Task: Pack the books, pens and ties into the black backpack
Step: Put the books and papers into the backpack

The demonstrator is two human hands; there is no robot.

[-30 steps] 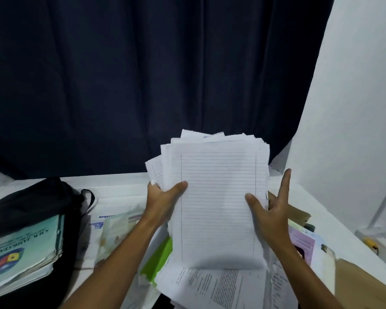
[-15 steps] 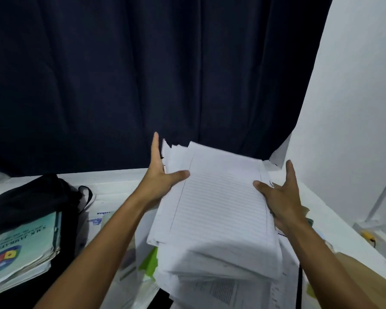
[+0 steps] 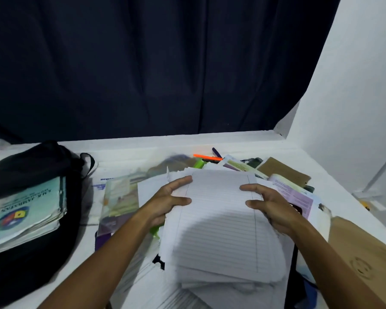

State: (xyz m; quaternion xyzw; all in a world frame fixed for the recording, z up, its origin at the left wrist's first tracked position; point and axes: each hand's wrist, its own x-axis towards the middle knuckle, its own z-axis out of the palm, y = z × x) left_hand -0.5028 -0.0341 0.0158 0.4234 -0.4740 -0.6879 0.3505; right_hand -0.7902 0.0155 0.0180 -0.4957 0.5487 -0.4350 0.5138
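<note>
We hold the thick stack of white lined paper sheets (image 3: pixel 221 221) with our left hand (image 3: pixel 165 204) and right hand (image 3: pixel 274 210), long axis pointing away. The open black fabric backpack (image 3: pixel 31 166) lies left of the stack, nearer our left hand.

— What's in that black backpack (image 3: pixel 31 253) at nine o'clock?

— It lies open on the white surface (image 3: pixel 143 146), and a worn stack of books (image 3: pixel 25 215) rests flat in its mouth, the top cover pale teal with a round crest.

— And the rest?

— A thick sheaf of lined paper (image 3: pixel 218 226) sits at the centre, slightly fanned, on more books and sheets. At twelve o'clock an orange pen (image 3: pixel 204 156) lies flat beside a dark one (image 3: pixel 216 152). At two o'clock, a purple-and-white booklet (image 3: pixel 296 195) leans on brown covers.
</note>
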